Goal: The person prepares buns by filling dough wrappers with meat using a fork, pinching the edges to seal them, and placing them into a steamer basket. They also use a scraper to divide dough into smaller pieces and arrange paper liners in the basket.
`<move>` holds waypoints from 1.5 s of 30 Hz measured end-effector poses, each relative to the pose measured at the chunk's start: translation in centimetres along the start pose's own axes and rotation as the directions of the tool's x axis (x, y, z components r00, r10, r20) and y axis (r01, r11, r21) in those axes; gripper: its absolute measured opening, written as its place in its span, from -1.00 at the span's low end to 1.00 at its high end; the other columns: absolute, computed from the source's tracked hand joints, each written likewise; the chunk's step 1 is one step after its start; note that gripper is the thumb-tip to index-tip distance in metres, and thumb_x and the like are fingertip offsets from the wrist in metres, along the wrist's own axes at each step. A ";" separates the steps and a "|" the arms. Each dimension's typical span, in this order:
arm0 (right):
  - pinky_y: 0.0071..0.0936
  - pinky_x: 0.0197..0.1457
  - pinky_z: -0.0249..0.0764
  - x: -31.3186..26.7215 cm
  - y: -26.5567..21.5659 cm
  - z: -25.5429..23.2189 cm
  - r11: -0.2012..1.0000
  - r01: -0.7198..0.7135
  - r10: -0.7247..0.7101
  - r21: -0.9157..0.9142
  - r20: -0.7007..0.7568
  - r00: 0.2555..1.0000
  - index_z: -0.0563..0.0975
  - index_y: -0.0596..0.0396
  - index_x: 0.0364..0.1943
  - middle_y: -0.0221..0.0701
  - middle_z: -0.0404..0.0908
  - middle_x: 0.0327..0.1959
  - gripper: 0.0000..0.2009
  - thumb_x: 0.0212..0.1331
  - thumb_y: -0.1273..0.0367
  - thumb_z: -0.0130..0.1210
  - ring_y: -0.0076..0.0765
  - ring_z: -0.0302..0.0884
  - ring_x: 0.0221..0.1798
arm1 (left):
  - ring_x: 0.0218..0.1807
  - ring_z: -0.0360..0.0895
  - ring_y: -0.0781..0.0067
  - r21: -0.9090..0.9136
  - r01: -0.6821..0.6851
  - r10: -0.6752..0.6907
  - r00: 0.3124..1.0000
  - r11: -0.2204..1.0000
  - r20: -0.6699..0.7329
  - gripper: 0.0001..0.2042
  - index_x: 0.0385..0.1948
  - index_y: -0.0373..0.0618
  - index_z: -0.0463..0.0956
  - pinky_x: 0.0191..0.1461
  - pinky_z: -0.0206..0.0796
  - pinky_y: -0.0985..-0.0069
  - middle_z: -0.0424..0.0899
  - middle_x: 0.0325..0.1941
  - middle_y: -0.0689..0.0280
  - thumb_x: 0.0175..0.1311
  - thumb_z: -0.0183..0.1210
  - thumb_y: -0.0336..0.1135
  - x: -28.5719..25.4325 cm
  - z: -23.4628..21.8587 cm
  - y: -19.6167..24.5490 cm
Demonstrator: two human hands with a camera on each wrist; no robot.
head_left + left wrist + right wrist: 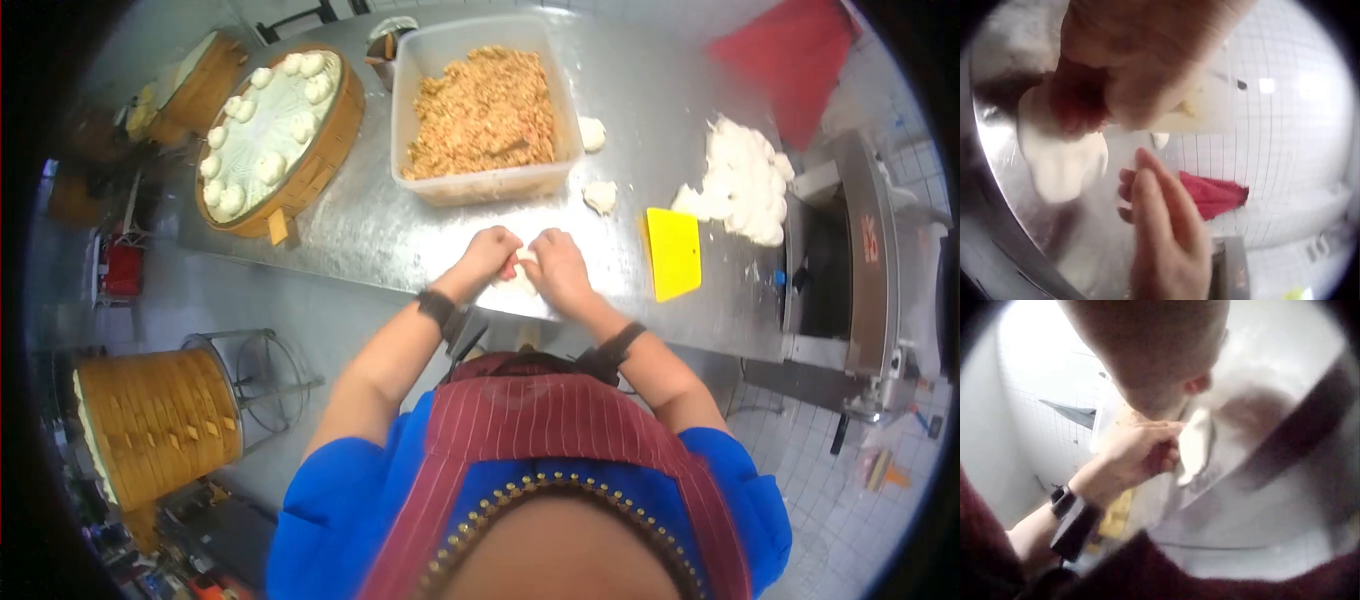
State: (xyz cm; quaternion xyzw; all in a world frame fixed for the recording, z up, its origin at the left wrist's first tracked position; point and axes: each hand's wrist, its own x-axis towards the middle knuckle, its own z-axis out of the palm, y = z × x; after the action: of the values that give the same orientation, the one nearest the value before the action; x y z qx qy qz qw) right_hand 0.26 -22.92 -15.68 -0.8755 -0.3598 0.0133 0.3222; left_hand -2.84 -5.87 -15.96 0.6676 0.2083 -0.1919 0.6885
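A flattened piece of white dough (pixel 1063 165) hangs from the curled fingers of my left hand (pixel 488 258), close over the near edge of the metal table. The right wrist view shows the left fingers pinching the edge of this dough (pixel 1196 447). My right hand (pixel 560 272) is just beside it. In the left wrist view the right hand (pixel 1169 231) has its fingers loosely bent, thumb close to the index finger and apart from the dough. Both hands partly cover the dough in the head view.
Beyond the hands stands a plastic tub (pixel 480 187) of filling. At left is a bamboo steamer (pixel 335 140) with several buns. Rightward are dough balls (pixel 600 197), a yellow scraper (pixel 674 254), a dough heap (pixel 745 185) and a machine (pixel 850 250). Stacked steamers (pixel 160 425) stand lower left.
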 end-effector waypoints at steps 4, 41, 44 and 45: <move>-0.39 -0.25 0.43 2.2 -1.5 -1.9 0.953 -0.210 0.121 0.220 0.361 0.925 0.46 0.14 -0.38 -0.29 0.52 -0.46 -0.83 -0.05 0.43 0.20 -0.19 0.49 -0.37 | -0.47 0.50 0.55 -0.182 -0.121 0.068 0.960 0.976 -0.270 -0.83 -0.24 -0.20 0.42 -0.45 0.37 0.63 0.52 -0.43 0.33 0.30 0.04 -0.29 -3.4 -2.6 -1.0; -0.25 -0.36 0.49 21.0 -7.7 -5.4 0.801 0.173 0.051 -0.573 0.353 0.934 0.53 0.11 -0.45 -0.18 0.59 -0.53 -0.91 -0.04 0.44 0.02 -0.09 0.59 -0.39 | 0.02 0.53 0.35 -0.657 -0.435 0.361 0.897 0.616 -0.255 -0.70 0.04 -0.33 0.33 0.09 0.40 0.45 0.54 0.00 0.17 0.33 0.01 -0.39 -1.4 -16.4 11.5; -0.22 -0.30 0.50 20.3 -8.5 -5.0 0.850 0.126 0.133 -0.512 0.440 0.888 0.57 0.09 -0.50 -0.20 0.62 -0.47 -0.91 -0.06 0.43 0.04 -0.10 0.60 -0.33 | 0.05 0.52 0.34 -0.712 -0.445 0.354 0.890 0.542 -0.287 -0.70 0.06 -0.31 0.34 0.12 0.41 0.45 0.52 0.05 0.16 0.33 0.02 -0.43 -1.1 -16.0 11.5; -0.19 -0.28 0.49 20.2 -8.1 -4.2 0.886 0.094 0.119 -0.453 0.420 0.900 0.57 0.10 -0.50 -0.19 0.61 -0.47 -0.90 -0.05 0.41 0.04 -0.07 0.59 -0.32 | 0.07 0.51 0.35 -0.702 -0.462 0.402 0.876 0.542 -0.267 -0.70 0.07 -0.29 0.34 0.13 0.40 0.45 0.52 0.05 0.17 0.34 0.01 -0.41 -1.2 -15.9 11.4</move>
State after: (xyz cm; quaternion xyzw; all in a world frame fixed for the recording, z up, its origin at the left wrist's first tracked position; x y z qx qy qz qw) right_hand 11.27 -8.00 -3.50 -0.9035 -0.4097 0.1248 0.0154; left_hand 1.87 10.44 -6.12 0.3614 0.1224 0.1114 0.9176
